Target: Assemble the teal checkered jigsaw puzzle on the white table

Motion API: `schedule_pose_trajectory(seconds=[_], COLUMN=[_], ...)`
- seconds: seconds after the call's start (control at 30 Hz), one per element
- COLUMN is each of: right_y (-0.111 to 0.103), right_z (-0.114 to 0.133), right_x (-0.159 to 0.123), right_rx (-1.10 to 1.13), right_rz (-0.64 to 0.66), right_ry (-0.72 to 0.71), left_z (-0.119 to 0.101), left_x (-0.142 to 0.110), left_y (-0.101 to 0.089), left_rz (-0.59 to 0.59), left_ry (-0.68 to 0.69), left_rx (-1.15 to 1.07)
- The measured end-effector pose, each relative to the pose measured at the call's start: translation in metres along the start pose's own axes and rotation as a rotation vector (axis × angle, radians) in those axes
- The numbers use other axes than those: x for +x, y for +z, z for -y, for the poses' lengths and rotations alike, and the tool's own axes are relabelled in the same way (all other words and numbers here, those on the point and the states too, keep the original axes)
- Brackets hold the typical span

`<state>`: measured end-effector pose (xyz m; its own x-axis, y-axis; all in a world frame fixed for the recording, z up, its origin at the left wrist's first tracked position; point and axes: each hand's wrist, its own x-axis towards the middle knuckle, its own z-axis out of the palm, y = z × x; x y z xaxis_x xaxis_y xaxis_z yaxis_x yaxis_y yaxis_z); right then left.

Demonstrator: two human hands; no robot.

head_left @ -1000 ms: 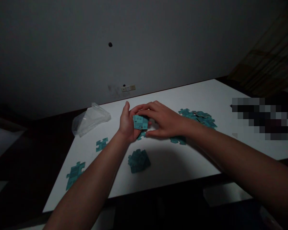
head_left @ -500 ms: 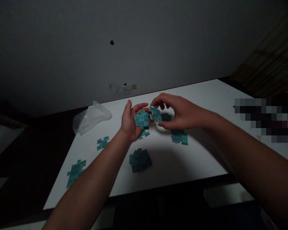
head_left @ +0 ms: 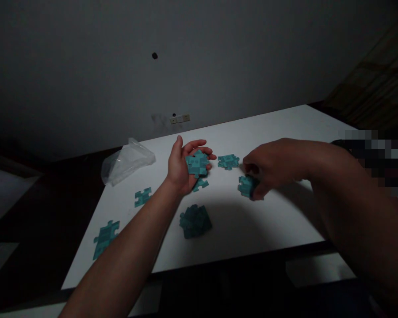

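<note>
Lying partly under the half-curled fingers of the right hand (head_left: 278,161), a teal puzzle piece (head_left: 244,186) extends leftward; whether gripped, I cannot tell. The open left hand (head_left: 178,171) supports stacked pieces (head_left: 197,164).

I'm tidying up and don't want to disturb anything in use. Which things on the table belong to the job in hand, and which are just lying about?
Part of the job:
puzzle pieces on the left hand
pieces at the right hand
piled pieces
scattered pieces

Apparently just lying about:
clear plastic bag, untouched
pixelated dark item, too obscured to identify
</note>
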<state>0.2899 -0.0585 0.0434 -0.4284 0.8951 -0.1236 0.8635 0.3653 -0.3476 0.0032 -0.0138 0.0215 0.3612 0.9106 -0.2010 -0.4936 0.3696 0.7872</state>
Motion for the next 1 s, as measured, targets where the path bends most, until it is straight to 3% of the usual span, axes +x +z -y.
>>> schedule_pose_trajectory(seconds=[0.1,0.23,0.3,0.5,1.0], right_y=[-0.009,0.002,0.018,0.051,0.052], right_z=[0.020,0.057,0.068,0.069,0.064], right_x=[0.007,0.025,0.035,0.055,0.059], right_rx=[-0.062,-0.014,0.006,0.035,0.234], right_rz=[-0.144,-0.444,-0.515,-0.542,-0.547], right_ry=[0.027,-0.236,-0.348,-0.375,-0.421], left_z=[0.000,0.002,0.003,0.005,0.005], left_x=[0.000,0.000,0.001,0.001,0.002], left_y=[0.001,0.002,0.002,0.001,0.003], left_rz=[-0.008,-0.016,-0.015,-0.011,0.003], left_ry=[-0.004,-0.008,-0.016,-0.016,-0.041], left_rx=[-0.001,-0.027,-0.036,-0.069,-0.029])
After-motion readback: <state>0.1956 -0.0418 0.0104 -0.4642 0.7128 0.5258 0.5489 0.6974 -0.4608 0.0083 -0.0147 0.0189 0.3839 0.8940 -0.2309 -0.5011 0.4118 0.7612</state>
